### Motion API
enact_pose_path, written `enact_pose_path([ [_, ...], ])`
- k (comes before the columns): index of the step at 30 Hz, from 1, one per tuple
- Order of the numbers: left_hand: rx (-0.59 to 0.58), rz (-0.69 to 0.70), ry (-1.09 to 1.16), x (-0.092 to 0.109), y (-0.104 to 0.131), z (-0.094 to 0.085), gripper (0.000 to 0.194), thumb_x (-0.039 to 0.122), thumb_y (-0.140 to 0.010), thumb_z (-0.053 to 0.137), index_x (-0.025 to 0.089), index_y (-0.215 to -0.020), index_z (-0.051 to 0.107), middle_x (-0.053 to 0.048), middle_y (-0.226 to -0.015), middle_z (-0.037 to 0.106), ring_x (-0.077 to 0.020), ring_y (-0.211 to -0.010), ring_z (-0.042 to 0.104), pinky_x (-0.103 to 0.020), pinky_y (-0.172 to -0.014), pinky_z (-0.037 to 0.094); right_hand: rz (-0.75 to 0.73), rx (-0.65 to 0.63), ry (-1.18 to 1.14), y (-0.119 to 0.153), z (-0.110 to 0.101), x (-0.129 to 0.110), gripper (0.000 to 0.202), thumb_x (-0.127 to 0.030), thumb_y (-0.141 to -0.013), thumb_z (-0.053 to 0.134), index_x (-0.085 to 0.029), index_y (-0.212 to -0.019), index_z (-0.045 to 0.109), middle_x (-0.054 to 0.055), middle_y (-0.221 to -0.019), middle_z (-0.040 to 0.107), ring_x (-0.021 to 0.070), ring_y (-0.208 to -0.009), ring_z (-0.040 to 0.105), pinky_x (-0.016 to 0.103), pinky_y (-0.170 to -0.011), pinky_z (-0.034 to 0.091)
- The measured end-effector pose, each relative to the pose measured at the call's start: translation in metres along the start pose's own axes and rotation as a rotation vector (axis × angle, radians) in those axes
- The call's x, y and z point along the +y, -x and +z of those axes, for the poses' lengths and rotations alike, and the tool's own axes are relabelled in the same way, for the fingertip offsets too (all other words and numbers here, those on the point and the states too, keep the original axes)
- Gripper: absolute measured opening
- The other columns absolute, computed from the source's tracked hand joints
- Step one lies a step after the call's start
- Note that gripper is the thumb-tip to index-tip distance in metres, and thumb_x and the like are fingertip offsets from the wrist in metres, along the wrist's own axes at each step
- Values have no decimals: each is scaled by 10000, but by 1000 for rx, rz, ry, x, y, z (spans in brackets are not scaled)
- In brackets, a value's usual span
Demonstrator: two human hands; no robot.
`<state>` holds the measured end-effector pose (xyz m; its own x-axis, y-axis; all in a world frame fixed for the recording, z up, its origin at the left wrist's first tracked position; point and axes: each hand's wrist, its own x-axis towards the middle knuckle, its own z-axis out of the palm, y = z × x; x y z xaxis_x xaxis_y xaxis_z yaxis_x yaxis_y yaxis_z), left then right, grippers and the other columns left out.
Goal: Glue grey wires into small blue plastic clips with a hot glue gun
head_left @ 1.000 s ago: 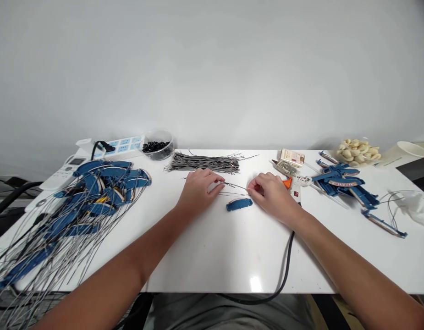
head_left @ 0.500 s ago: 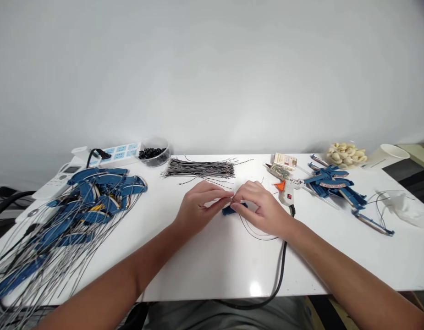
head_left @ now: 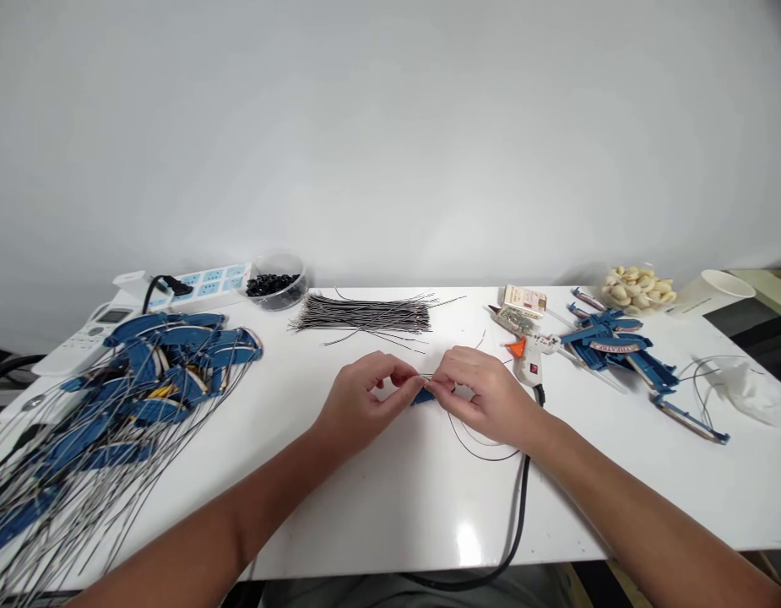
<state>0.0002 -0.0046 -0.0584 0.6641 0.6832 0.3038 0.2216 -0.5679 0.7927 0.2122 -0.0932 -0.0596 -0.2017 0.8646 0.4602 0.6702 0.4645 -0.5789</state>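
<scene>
My left hand (head_left: 371,393) and my right hand (head_left: 482,395) meet at the middle of the white table (head_left: 365,523), thumb and forefinger of each pinched on thin wire ends. Just beneath the fingertips lies a small blue piece (head_left: 424,396), partly covered by the hands. From under my right hand a thin dark wire (head_left: 485,457) loops out over the table. Beyond the hands is a bundle of dark wires (head_left: 365,314).
Blue parts with long wires (head_left: 187,338) pile up at left, near a power strip (head_left: 213,283) and a bowl of black pieces (head_left: 276,287). At right are a glue gun (head_left: 530,359), its cable, blue parts (head_left: 618,342), pistachio-like pieces (head_left: 637,287) and a cup (head_left: 716,289).
Both hands have shifted slightly down in the view, and their fingertips have changed position on the wires. The camera view has moved a little too.
</scene>
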Motion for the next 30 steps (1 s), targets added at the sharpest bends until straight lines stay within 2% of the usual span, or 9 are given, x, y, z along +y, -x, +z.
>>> enact_pose_path([
  [8, -4, 53, -63, -2, -1, -1, 116, 300, -971, 717, 243, -887, 774, 38, -784, 714, -104, -728, 587, -224, -613, 444, 27, -33, 6, 0, -1, -3, 112, -217, -996, 635, -192, -888, 618, 1, -800, 586, 146, -754, 510, 310, -693, 399],
  [10, 4, 86, -83, -4, -1, -1, 113, 289, -987, 705, 248, -912, 779, 43, -794, 723, -101, -731, 582, -217, -610, 443, 97, -44, -61, 0, -1, -5, 68, -246, -988, 659, -198, -941, 652, -2, -814, 603, 150, -772, 536, 318, -726, 423],
  [13, 22, 157, -111, -5, -1, 0, 98, 262, -995, 703, 237, -930, 772, 41, -800, 728, -105, -754, 583, -219, -623, 442, 224, -87, -222, 0, -2, -6, 169, -328, -1036, 619, -204, -936, 674, 0, -818, 617, 151, -782, 557, 318, -737, 434],
  [16, 20, 252, -132, -7, -1, -1, 69, 232, -992, 708, 226, -956, 767, 34, -789, 718, -109, -756, 577, -233, -659, 447, 351, -126, -392, 0, -1, -7, 291, -395, -1062, 584, -194, -861, 644, -4, -786, 581, 139, -738, 512, 294, -669, 399],
  [20, 5, 294, -160, -5, -2, -6, 80, 222, -1007, 687, 214, -957, 748, 22, -780, 697, -116, -743, 558, -251, -685, 441, 478, -188, -598, 2, 0, -8, 297, -435, -1030, 638, -190, -866, 604, -19, -773, 517, 128, -724, 467, 263, -631, 370],
  [23, -21, 306, -160, -2, -2, -10, 110, 222, -1021, 655, 197, -933, 716, 6, -778, 671, -125, -749, 550, -260, -688, 433, 494, -188, -619, 2, 0, -8, 224, -397, -1014, 653, -193, -921, 633, -15, -790, 525, 131, -725, 471, 262, -631, 378],
  [25, -82, 305, -131, 1, -2, -11, 140, 226, -1030, 628, 188, -911, 691, -4, -778, 647, -128, -746, 541, -262, -678, 426, 476, -150, -577, 2, -1, -8, 179, -318, -989, 662, -192, -872, 610, -20, -776, 502, 129, -719, 457, 261, -629, 376],
  [30, -238, 162, 21, 3, -1, -10, 200, 267, -1068, 550, 189, -934, 677, -19, -837, 650, -123, -749, 562, -245, -661, 447, 413, -98, -488, 3, -4, -5, 133, -205, -947, 636, -193, -827, 581, -14, -781, 507, 137, -750, 476, 261, -654, 402],
])
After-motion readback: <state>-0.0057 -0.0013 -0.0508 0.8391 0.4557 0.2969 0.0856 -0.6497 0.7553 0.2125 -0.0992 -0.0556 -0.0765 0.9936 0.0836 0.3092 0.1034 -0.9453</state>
